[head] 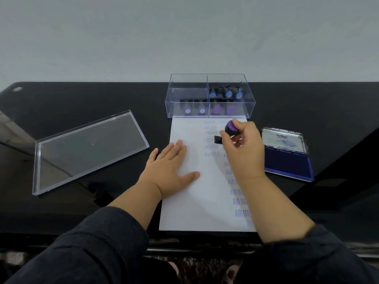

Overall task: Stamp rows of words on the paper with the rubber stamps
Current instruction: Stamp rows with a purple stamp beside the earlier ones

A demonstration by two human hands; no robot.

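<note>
white paper lay lengthwise on the black desk, its far edge touching the clear stamp box. left hand lay flat on the paper's left side, fingers spread, thumb out toward the middle; judged to be pinning the sheet so it would not slide under the stamp. right hand pinched a purple-topped rubber stamp by its handle, black base pointing left and down at the paper's upper middle, beside the column of "fax out" prints; whether the base touched the sheet could not be told. a "sample" print sat under that column, and an "air ma…" column ran down the paper's right side, partly hidden by the right wrist. blue ink pad, lid up, lay just right of the paper, close to the stamping hand for re-inking, presumably. box lid lay well left of the paper, out of the way. spare stamps stood in the box, reachable beyond the paper.
</note>
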